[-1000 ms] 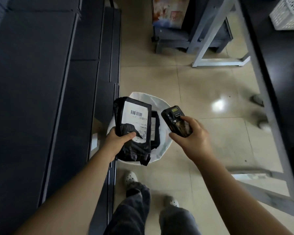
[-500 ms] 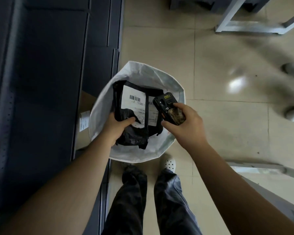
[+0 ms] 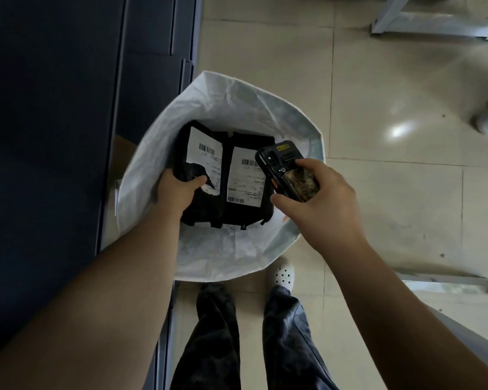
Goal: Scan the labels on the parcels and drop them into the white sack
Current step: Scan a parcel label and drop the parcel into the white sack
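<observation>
Dark trouser legs point(image 3: 217, 342) and one white perforated shoe point(image 3: 283, 275) at the near edge, on tiled floor point(image 3: 392, 206). Left hand point(image 3: 178, 192) grips a black parcel point(image 3: 202, 175) by its near left edge, thumb curled over the white label point(image 3: 204, 153); the parcel is inside the mouth of the white sack point(image 3: 223, 108). A second black parcel point(image 3: 248, 178) lies just beside it, probably resting on the sack's bottom. Right hand point(image 3: 319, 198) clasps a handheld scanner point(image 3: 286, 173) above that second parcel. Dark shelving point(image 3: 54, 136) stands left.

Parcel-sorting room: labelled parcels point(image 3: 206, 175), white sack point(image 3: 217, 108), tiled floor point(image 3: 392, 209).
</observation>
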